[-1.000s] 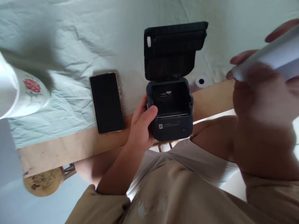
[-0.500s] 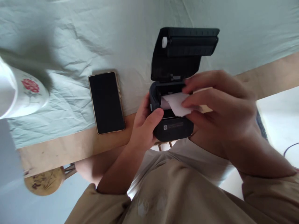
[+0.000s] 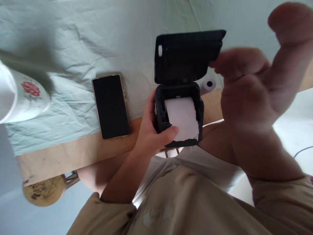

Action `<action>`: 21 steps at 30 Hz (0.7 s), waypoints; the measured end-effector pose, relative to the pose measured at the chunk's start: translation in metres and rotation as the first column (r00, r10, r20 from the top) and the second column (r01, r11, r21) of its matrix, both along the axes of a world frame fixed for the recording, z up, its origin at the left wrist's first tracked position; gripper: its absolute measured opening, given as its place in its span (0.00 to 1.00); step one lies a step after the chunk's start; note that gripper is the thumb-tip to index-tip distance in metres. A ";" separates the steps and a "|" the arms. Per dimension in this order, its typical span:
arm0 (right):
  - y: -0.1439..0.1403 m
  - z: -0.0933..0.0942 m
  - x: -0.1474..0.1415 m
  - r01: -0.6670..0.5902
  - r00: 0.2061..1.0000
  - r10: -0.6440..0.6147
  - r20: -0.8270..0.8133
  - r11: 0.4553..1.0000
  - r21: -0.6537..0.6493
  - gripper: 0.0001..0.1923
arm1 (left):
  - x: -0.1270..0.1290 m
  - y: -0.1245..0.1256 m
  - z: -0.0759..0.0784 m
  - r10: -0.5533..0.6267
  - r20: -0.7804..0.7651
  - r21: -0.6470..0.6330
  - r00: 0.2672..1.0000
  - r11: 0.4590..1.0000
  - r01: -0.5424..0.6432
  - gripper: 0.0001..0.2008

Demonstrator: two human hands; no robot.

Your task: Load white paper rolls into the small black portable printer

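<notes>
The small black printer [image 3: 179, 114] sits at the near edge of the table [image 3: 73, 153], just where the pale green cloth [image 3: 73, 39] ends, its lid [image 3: 187, 55] tipped up and back toward the far side. The left hand [image 3: 149, 133] grips the printer's left wall, thumb pressed on the tongue of white paper [image 3: 183, 119] that runs out over the front lip — the roll's axis lies left to right. The right hand [image 3: 246, 88] is raised and blurred (holding nothing that I can see), fingers loosely curled, fingertips at the lid's right edge — the nearer hand to the lid. A phone [image 3: 111, 106] lies left of the printer.
</notes>
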State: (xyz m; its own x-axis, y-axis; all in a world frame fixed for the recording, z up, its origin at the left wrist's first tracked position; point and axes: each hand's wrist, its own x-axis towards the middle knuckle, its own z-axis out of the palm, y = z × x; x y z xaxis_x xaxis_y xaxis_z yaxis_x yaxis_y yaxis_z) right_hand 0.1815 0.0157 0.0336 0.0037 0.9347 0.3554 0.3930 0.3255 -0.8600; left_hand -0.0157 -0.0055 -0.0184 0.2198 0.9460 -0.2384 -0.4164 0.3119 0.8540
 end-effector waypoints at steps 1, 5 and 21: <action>0.002 -0.002 -0.003 0.045 0.993 -0.037 -0.108 0.996 0.076 0.21 | 0.000 0.000 0.000 0.009 -0.003 0.004 1.000 1.000 -0.009 0.46; 0.004 -0.003 -0.009 0.143 0.965 -0.114 -0.235 0.983 0.113 0.17 | -0.002 -0.001 0.000 -0.004 -0.048 0.010 0.999 1.000 0.005 0.47; -0.011 0.006 -0.004 -0.240 0.966 0.256 0.028 0.935 -0.259 0.30 | 0.001 -0.004 0.006 -0.028 0.074 0.016 0.997 1.000 0.027 0.41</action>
